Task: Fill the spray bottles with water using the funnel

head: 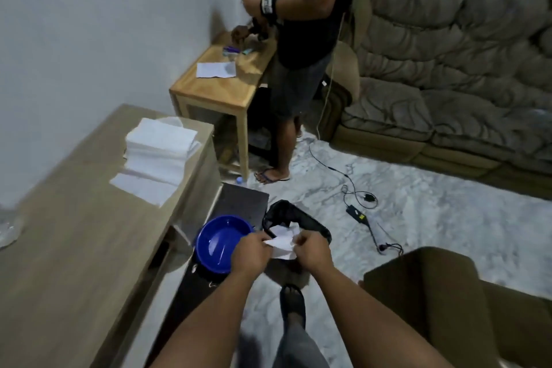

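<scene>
My left hand [250, 252] and my right hand [310, 251] both grip a crumpled white paper tissue [282, 240], held low over the floor. Just left of my hands a blue plastic bowl [222, 243] sits on a dark low stool [239, 206]; it looks empty. No spray bottle or funnel shows clearly; a few small items lie on the far wooden side table [215, 83].
A stack of white tissues [158, 155] lies on the beige table [74, 248] at left. A black bag [298, 219] lies on the floor behind my hands. Another person [298, 38] stands at the side table. Cables and a charger [357, 213] cross the marble floor. Sofa at right, armchair [448, 293] near right.
</scene>
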Action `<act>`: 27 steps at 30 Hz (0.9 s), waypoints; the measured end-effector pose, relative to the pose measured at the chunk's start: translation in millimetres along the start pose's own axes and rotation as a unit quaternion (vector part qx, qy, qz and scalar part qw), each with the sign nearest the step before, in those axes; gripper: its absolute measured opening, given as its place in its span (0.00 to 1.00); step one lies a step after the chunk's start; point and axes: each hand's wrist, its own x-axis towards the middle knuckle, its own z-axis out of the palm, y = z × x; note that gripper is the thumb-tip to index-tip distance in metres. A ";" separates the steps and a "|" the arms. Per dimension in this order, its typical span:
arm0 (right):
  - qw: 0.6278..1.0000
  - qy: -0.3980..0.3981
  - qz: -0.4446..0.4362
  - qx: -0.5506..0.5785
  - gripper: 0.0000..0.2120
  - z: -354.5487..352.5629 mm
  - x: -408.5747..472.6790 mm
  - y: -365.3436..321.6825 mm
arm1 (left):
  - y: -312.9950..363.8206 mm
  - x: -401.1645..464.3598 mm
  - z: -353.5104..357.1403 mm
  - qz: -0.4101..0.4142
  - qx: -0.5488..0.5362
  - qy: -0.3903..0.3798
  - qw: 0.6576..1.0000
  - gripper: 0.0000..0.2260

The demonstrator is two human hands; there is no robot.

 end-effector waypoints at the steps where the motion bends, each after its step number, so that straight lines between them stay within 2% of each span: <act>1: 1.000 0.012 0.021 0.020 0.10 -8.6 10.2 9.2 | 11.6 10.0 8.2 0.010 0.003 -0.011 1.000 0.10; 4: 0.995 0.042 0.064 0.065 0.09 -30.8 42.8 28.2 | 40.3 44.3 32.6 0.013 0.004 -0.040 0.999 0.09; 7: 0.990 0.039 0.105 0.091 0.09 -41.1 92.6 47.3 | 51.5 92.8 67.2 -0.029 -0.029 -0.071 0.997 0.09; 12: 0.973 0.010 0.178 0.146 0.04 -30.2 188.3 79.0 | 56.9 176.5 130.1 -0.113 -0.090 -0.088 0.986 0.17; 15: 0.971 -0.018 0.196 0.137 0.09 -12.4 244.1 98.0 | 42.2 224.0 165.9 -0.149 -0.112 -0.109 0.976 0.23; 19: 0.977 -0.098 0.174 0.070 0.20 12.0 296.9 120.1 | 12.8 269.2 203.5 -0.171 -0.072 -0.171 0.968 0.28; 22: 0.973 -0.172 0.151 0.024 0.26 19.9 311.8 127.6 | -2.1 283.7 218.1 -0.177 -0.028 -0.210 0.961 0.39; 23: 0.973 -0.183 0.143 0.006 0.26 21.1 313.9 130.1 | -2.3 284.4 217.8 -0.172 -0.022 -0.205 0.963 0.40; 27: 0.970 -0.207 0.114 -0.063 0.26 16.9 313.8 125.9 | 2.7 280.2 204.2 -0.180 -0.038 -0.107 0.977 0.20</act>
